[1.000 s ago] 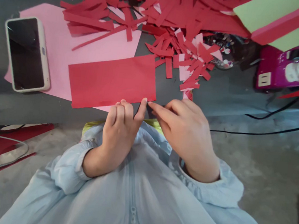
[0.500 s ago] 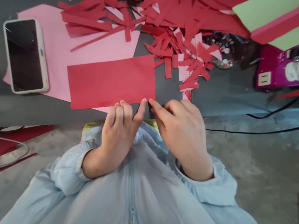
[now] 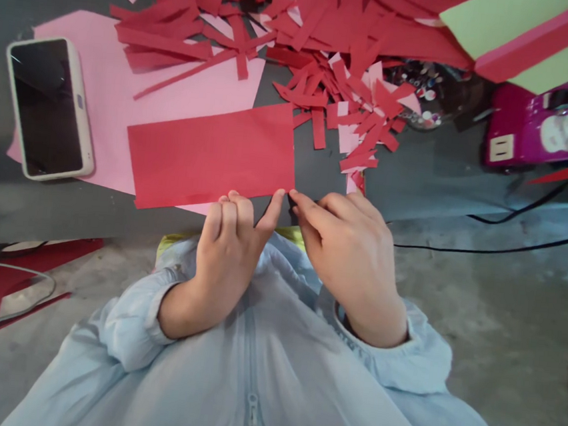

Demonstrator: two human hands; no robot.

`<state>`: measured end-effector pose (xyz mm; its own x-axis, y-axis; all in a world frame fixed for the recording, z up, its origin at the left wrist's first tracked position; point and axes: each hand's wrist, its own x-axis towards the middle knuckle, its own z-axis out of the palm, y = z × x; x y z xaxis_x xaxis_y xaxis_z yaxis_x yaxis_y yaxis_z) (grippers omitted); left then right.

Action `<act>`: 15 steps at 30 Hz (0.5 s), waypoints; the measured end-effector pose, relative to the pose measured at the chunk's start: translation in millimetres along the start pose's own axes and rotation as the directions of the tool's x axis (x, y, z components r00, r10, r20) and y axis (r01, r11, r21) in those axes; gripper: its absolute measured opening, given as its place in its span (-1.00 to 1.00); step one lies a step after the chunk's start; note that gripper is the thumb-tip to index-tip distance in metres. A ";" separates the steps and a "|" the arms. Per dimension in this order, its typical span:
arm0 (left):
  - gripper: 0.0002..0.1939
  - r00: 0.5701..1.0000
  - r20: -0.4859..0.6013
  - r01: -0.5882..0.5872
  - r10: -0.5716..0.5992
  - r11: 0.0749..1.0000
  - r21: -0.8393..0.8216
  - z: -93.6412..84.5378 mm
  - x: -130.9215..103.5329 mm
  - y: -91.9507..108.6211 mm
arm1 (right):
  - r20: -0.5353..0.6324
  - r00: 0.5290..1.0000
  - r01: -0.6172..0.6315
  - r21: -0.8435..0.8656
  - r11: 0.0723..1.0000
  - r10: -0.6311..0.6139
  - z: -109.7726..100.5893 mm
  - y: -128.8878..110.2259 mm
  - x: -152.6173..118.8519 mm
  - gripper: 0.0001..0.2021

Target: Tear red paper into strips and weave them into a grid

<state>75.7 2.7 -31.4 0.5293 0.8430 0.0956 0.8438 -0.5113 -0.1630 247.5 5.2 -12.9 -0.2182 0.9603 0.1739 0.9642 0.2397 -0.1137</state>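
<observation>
A red paper rectangle (image 3: 212, 156) lies flat, partly over a larger pink sheet (image 3: 106, 82), near the table's front edge. My left hand (image 3: 227, 254) rests along the red paper's near edge, its index finger stretched to the lower right corner and the other fingers bent. My right hand (image 3: 355, 253) reaches in from the right, its index fingertip at that same corner, close to the left index fingertip. The right thumb is mostly hidden beneath the hand. Neither hand is closed round the paper.
On the left lies a phone (image 3: 48, 106) in a pale case. Cut red strips (image 3: 185, 36) are heaped at the back. At the right are a purple box (image 3: 527, 132), green paper (image 3: 493, 25) and a black cable (image 3: 501, 249) past the table edge.
Both index fingertips have slid slightly right along the red paper's near edge to its corner. The paper looks unmoved.
</observation>
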 end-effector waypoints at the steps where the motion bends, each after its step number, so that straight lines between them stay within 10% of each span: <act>1: -0.36 1.000 -0.002 -0.003 0.003 1.000 0.007 0.2 0.2 0.5 | -0.003 1.000 0.006 0.018 1.000 -0.006 -0.3 1.2 0.0 -0.71; 15: -0.32 0.999 -0.046 0.000 0.003 0.998 0.066 3.5 -0.2 4.3 | 0.124 0.991 -0.035 -0.103 0.994 0.048 -2.9 -8.5 4.4 -0.61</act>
<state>78.9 0.9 -35.6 0.5350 0.8331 0.1404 0.8363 -0.4987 -0.2278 238.7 7.0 -8.4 -0.1887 0.9810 0.0452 0.9817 0.1897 -0.0181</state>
